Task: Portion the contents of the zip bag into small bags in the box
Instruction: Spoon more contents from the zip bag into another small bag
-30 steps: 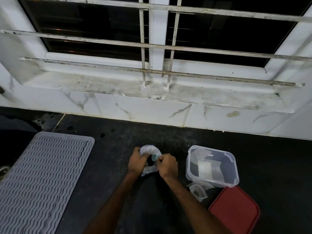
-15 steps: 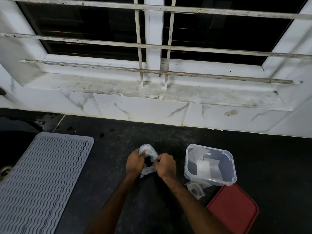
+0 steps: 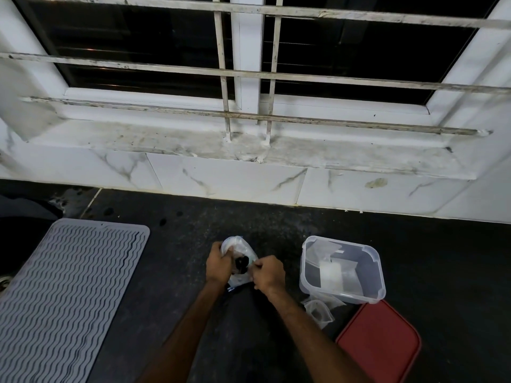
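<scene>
early stage: left hand point(image 3: 219, 265) and right hand point(image 3: 269, 273) both grip the zip bag point(image 3: 240, 248), dark contents inside; small bags point(image 3: 334, 272) in the box point(image 3: 309, 275) look empty, portioning mostly left

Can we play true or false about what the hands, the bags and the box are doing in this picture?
1. The left hand and the right hand both hold the zip bag. True.
2. The red lid is snapped onto the clear box. False: the lid lies flat on the counter beside the box, and the box is open.
3. Some small bags are inside the box. True.
4. The grey wavy mat is on the right of the hands. False: it is on their left.
5. A loose small bag lies on the counter, outside the box. True.
</scene>
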`<state>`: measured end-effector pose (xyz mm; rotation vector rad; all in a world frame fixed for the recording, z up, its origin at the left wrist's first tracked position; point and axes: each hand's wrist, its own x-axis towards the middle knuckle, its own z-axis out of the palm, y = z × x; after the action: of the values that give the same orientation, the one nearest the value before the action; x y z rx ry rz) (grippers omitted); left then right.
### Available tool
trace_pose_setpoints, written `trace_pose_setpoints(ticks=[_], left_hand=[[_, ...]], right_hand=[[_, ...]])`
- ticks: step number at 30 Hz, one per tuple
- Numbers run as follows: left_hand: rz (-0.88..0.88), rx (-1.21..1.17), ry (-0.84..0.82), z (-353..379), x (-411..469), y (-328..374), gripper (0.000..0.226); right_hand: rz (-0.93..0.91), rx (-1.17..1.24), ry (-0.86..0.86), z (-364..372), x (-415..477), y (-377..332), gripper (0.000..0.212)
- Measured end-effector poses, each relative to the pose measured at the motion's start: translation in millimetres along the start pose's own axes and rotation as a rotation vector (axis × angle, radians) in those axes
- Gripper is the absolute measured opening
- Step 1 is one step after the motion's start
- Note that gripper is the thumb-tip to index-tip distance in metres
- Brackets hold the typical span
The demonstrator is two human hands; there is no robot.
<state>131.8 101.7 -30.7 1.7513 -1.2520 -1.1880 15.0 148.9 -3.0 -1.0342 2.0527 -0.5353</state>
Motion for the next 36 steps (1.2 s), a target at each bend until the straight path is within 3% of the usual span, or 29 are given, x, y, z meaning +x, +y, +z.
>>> trace_pose_setpoints(ticks=[7, 13, 19, 28, 32, 34, 36], left_hand=[[-0.065, -0.142, -0.032, -2.4, 1.4, -2.0, 0.015], [-0.141, -0.174, 0.018, -7.0, 0.8, -4.7, 0.019], [-0.115, -0.162, -0.035, -7.6, -8.0, 1.3, 0.024], [0.125, -0.15, 0.042, -23.5, -36.5, 4.0, 0.014], [0.232, -0.067, 0.205, -18.1, -61.5, -7.9, 0.019], [0.285, -0.06, 0.171, -5.1, -93.5, -7.0, 0.018], [0.333, -0.042, 0.027, 10.4, -122.5, -14.4, 0.02]], right_hand=[[0.208, 0.441, -0.129, -5.1, 2.9, 1.9, 0.023], [0.199, 0.454, -0.153, -12.5, -1.3, 3.7, 0.02], [0.225, 0.517, -0.242, -28.2, -10.3, 4.4, 0.012], [0.179, 0.563, -0.359, -58.0, -39.3, 1.7, 0.011], [0.132, 0.579, -0.386, -88.7, -56.4, 2.2, 0.019], [0.088, 0.585, -0.385, -108.4, -63.9, 8.2, 0.019], [0.045, 0.579, -0.381, -127.8, -70.4, 20.3, 0.019]])
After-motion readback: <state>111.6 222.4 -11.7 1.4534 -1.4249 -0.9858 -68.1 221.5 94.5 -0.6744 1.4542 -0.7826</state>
